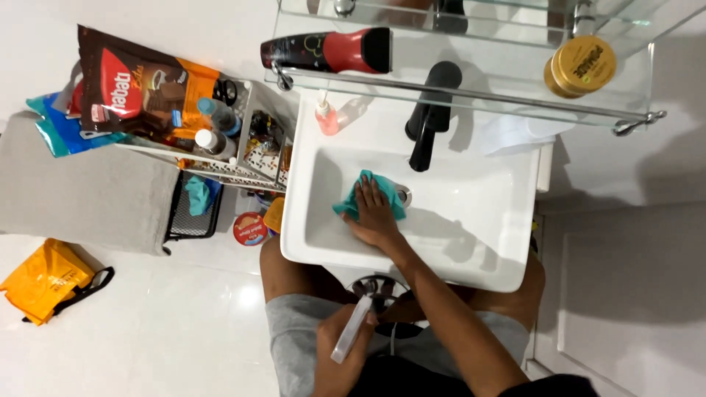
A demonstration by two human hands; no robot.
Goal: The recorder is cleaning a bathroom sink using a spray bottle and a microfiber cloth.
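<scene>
Overhead, right hand (373,215) pressed flat on teal cloth (365,192) inside white sink (485,276), below black faucet (432,116); left hand (340,351) clenched around clear spray bottle (351,329).

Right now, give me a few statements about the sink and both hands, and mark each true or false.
1. The right hand presses a teal cloth inside the white sink. True.
2. The left hand is empty. False: it holds a slim clear spray bottle.
3. The faucet is black. True.
4. The gold jar sits in the basin. False: it stands on the glass shelf above.
</scene>
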